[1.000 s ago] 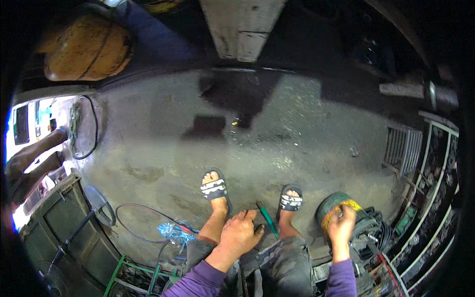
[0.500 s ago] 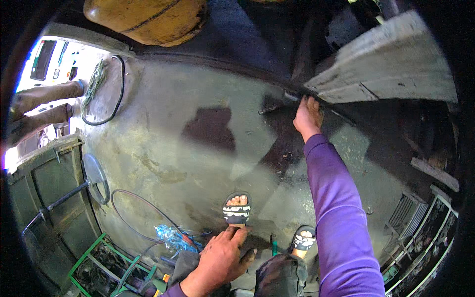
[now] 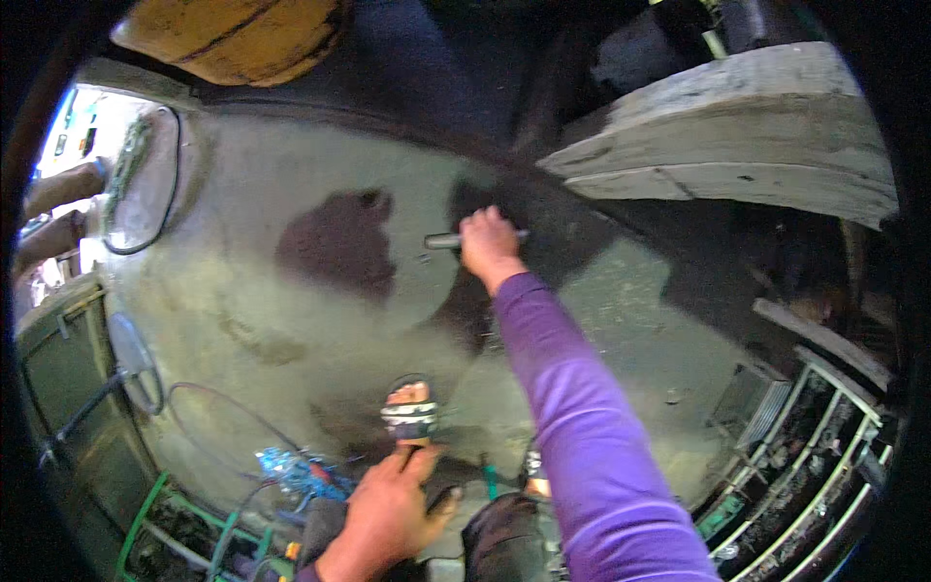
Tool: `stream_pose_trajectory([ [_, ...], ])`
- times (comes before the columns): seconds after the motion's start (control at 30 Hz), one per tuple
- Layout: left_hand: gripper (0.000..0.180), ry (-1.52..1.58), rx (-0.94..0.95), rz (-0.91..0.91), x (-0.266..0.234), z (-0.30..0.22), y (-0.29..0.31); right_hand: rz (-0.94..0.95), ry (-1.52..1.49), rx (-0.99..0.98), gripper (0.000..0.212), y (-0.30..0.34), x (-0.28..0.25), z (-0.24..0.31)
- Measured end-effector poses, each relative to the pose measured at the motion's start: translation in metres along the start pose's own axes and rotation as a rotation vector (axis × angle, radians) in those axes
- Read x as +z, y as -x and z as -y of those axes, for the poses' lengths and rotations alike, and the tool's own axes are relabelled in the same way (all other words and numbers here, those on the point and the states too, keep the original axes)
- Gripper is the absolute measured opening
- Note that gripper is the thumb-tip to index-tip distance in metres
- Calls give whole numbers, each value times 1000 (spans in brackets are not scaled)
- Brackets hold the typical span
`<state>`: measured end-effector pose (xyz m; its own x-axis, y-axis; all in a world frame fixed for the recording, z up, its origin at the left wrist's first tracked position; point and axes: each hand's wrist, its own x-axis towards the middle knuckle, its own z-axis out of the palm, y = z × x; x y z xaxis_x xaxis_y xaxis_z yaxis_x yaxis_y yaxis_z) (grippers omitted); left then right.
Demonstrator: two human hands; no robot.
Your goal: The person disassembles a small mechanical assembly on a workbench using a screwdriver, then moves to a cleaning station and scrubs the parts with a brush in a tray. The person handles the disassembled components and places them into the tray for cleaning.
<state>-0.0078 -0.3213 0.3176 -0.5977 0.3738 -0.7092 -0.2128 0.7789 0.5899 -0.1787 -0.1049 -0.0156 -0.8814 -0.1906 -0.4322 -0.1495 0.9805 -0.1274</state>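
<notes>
My right hand [image 3: 490, 242], at the end of a purple sleeve, reaches out over the concrete floor. Its fingers are wrapped round a short grey metal bar [image 3: 443, 241], whose rounded end sticks out to the left. A bit of the far end shows on the right; the middle is hidden in my grip, and what kind of tool it is cannot be made out. Close to my knees, my left hand [image 3: 388, 509] holds nothing, thumb apart from the fingers. My sandalled foot [image 3: 409, 412] is just beyond its fingertips.
Weathered boards [image 3: 727, 145] jut in at the far right. A metal rack [image 3: 805, 466] stands near right, a green-framed crate [image 3: 175, 533] near left. Blue plastic strands [image 3: 296, 472] and a thin cable lie left of my foot. A black hose [image 3: 175, 194] curves far left, below an orange-yellow rounded object [image 3: 233, 39].
My right hand has come back from beside the boards, moving left and nearer, and now has the grey metal bar in its grip. The whole view has shifted; my left hand stays by my knees.
</notes>
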Motion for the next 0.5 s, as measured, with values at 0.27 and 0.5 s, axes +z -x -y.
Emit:
stream_pose_trajectory([
  [0.27,54,110,-1,-14,-25,-21,2,64,-130,404,58,54,-2,-141],
  [0.5,58,86,73,-71,-32,-40,2,-82,34,476,59,67,21,-193],
])
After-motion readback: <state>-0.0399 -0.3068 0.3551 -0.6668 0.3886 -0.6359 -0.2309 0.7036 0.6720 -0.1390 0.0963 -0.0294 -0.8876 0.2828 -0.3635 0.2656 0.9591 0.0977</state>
